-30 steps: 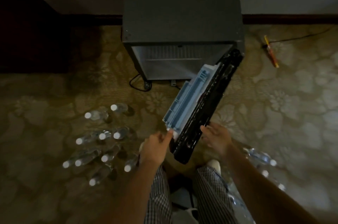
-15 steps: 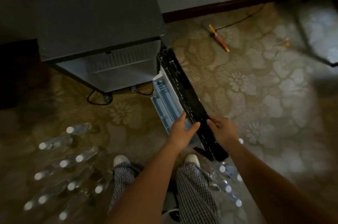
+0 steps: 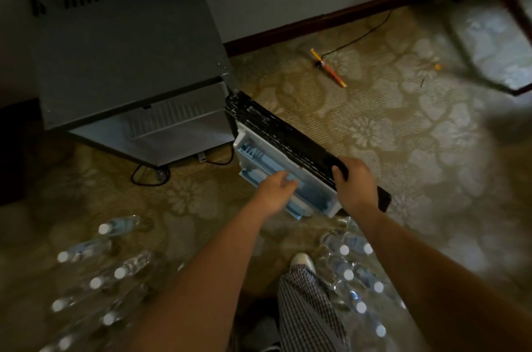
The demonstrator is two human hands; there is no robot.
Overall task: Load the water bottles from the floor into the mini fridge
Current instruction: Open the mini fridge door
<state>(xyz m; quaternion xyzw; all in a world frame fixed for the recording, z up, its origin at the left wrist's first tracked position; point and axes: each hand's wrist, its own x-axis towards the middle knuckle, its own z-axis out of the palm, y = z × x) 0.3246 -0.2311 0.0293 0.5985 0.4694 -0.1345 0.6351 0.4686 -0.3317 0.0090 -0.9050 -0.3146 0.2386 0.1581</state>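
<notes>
The dark grey boxy mini fridge (image 3: 129,49) now has its black door (image 3: 288,144) swung wider, out toward 4 o'clock. The right hand (image 3: 355,187) has its fingers wrapped round the door's edge, and the left hand (image 3: 276,193) has loose fingers on the pale-blue door shelf (image 3: 256,153). The clear white-capped water bottles (image 3: 95,282) still stand on the floor at 7 and 5 o'clock, so loading can probably start.

The mini fridge (image 3: 123,49) stood open on the patterned carpet (image 3: 403,150). The right hand (image 3: 355,187) gripped the top edge of its black door (image 3: 288,135), and the left hand (image 3: 275,193) touched the pale blue door shelf (image 3: 259,156). Water bottles (image 3: 86,274) sat on the floor at left, with more bottles (image 3: 354,274) beside the white shoe (image 3: 300,261).
</notes>
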